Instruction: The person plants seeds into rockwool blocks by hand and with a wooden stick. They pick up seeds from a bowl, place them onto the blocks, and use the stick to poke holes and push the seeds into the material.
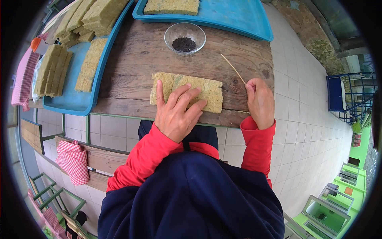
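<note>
A yellowish rockwool slab (213, 95) lies on the wooden table close to its front edge. My left hand (178, 113) rests on it with the fingers spread, covering part of its middle and front. To the right of the slab, my right hand (261, 102) pinches a thin wooden skewer (232, 67) near its lower end. The skewer's free tip points up and left, apart from the slab. Beyond the slab stands a clear glass bowl (169, 37) holding small dark grains that look like seeds.
At the left, a blue tray (94, 95) carries several rockwool slabs (90, 65), some stacked. Another blue tray (234, 18) with a rockwool piece (171, 6) lies at the back. A checkered cloth bundle (73, 161) sits on the wooden bench (104, 157) at lower left.
</note>
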`<state>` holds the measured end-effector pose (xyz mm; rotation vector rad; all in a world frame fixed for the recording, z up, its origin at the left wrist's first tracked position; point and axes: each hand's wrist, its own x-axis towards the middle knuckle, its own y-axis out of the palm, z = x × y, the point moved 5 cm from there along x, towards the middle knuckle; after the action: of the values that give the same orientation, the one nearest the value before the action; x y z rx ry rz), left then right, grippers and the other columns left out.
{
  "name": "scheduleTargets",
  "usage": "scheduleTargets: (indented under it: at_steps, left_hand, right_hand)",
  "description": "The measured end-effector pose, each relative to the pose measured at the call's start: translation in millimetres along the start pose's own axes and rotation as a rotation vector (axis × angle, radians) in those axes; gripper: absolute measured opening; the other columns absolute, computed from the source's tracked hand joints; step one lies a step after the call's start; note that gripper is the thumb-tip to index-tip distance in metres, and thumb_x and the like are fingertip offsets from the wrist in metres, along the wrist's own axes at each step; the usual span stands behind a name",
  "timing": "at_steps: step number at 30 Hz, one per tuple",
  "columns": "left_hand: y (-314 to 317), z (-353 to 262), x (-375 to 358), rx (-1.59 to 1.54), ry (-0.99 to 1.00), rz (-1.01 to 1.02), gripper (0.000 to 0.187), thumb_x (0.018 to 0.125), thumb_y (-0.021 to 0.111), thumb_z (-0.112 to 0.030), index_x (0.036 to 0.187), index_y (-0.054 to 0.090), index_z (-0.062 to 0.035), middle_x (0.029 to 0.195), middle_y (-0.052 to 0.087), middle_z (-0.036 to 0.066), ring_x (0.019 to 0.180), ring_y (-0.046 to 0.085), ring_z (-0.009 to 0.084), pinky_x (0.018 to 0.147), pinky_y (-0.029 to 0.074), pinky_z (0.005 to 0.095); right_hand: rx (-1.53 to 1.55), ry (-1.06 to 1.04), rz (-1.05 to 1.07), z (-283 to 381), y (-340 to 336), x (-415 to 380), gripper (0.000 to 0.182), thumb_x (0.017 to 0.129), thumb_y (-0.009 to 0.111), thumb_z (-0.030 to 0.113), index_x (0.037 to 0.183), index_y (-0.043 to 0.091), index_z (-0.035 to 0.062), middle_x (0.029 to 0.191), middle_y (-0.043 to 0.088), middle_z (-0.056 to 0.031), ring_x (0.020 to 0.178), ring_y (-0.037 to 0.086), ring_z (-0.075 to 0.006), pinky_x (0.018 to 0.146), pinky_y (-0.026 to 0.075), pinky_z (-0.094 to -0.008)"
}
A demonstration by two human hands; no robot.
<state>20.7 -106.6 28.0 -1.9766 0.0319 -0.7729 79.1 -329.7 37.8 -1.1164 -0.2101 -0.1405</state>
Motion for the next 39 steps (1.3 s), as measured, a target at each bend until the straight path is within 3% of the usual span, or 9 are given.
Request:
scheduleTargets:
  at_steps: [2,7,14,16,20,25,30,33,39]
  left_hand:
    - [1,3,2,0.009,-0.013,-0.030,0.034,0.070,0.076,-0.015,0.102,0.070,-0.0209,0.117,0.061,-0.003,0.118,0.052,0.0220,0.114,0.013,0.0619]
    - [4,12,10,0.055,-0.012,-0.040,0.035,0.071,0.075,-0.011,0.104,0.068,-0.0204,0.112,0.061,-0.003,0.115,0.054,0.0208,0.113,0.014,0.0626]
    - [8,8,13,0.021,-0.034,-0.036,0.034,0.072,0.074,-0.012,0.105,0.068,-0.0192,0.112,0.060,-0.003,0.114,0.054,0.0208,0.113,0.015,0.0632]
    - [5,7,13,0.011,-0.042,-0.020,0.035,0.072,0.075,-0.013,0.106,0.068,-0.0191,0.113,0.060,-0.002,0.115,0.053,0.0209,0.113,0.015,0.0629]
    - [-2,5,4,-0.021,-0.031,-0.015,0.038,0.071,0.075,-0.014,0.108,0.067,-0.0192,0.117,0.059,-0.001,0.118,0.052,0.0226,0.113,0.014,0.0625]
    - [0,-5,5,-0.014,-0.009,0.004,0.046,0.070,0.077,-0.024,0.115,0.066,-0.0206,0.129,0.054,0.003,0.126,0.046,0.0270,0.113,0.013,0.0620]
    - [15,-14,20,0.019,-0.025,0.136,0.061,0.070,0.077,-0.040,0.127,0.059,-0.0255,0.143,0.041,0.005,0.135,0.033,0.0291,0.110,0.012,0.0684]
    - [15,-13,21,0.013,-0.021,0.143,0.060,0.070,0.077,-0.039,0.125,0.060,-0.0248,0.142,0.043,0.005,0.134,0.035,0.0290,0.111,0.011,0.0674]
    - [-8,11,0,0.007,0.014,-0.050,0.053,0.070,0.076,-0.039,0.118,0.065,-0.0189,0.135,0.052,0.007,0.130,0.042,0.0298,0.115,0.011,0.0594]
  right_hand:
    - [0.074,0.003,0.000,2,-1,-1,0.004,0.088,0.060,0.006,0.090,0.059,0.0029,0.082,0.063,-0.0138,0.072,0.061,-0.0327,0.065,0.047,-0.0402]
    - [0.399,0.008,0.067,8,-5,-12,0.019,0.088,0.057,0.000,0.107,0.060,0.0009,0.074,0.057,-0.0100,0.065,0.054,-0.0201,0.063,0.045,-0.0317]
    - [0.721,0.099,0.222,13,-16,-26,0.021,0.092,0.053,0.001,0.111,0.060,-0.0001,0.073,0.055,-0.0018,0.066,0.052,-0.0105,0.061,0.043,-0.0244]
    - [0.828,0.273,0.511,11,-22,-37,0.020,0.095,0.048,0.001,0.111,0.060,-0.0005,0.078,0.055,-0.0019,0.067,0.052,-0.0084,0.059,0.044,-0.0212]
    - [1.116,0.164,0.336,12,-45,-52,0.019,0.094,0.046,-0.002,0.107,0.059,-0.0052,0.085,0.056,-0.0071,0.060,0.053,-0.0092,0.052,0.045,-0.0200]
    - [1.149,0.057,0.273,-1,-72,-61,0.014,0.094,0.053,0.002,0.105,0.059,-0.0056,0.081,0.056,-0.0053,0.058,0.052,-0.0073,0.047,0.042,-0.0183]
    - [0.849,0.262,0.122,-5,-69,-54,0.015,0.098,0.052,0.008,0.104,0.062,-0.0022,0.073,0.055,-0.0004,0.054,0.045,-0.0025,0.045,0.035,-0.0160]
    - [0.750,0.290,0.110,-8,-57,-48,0.016,0.098,0.051,0.007,0.102,0.064,-0.0015,0.074,0.055,0.0001,0.056,0.044,-0.0031,0.048,0.035,-0.0177]
    - [0.447,0.056,0.129,-16,-41,-46,0.014,0.095,0.055,0.005,0.095,0.067,-0.0002,0.079,0.060,-0.0032,0.062,0.049,-0.0088,0.054,0.038,-0.0208]
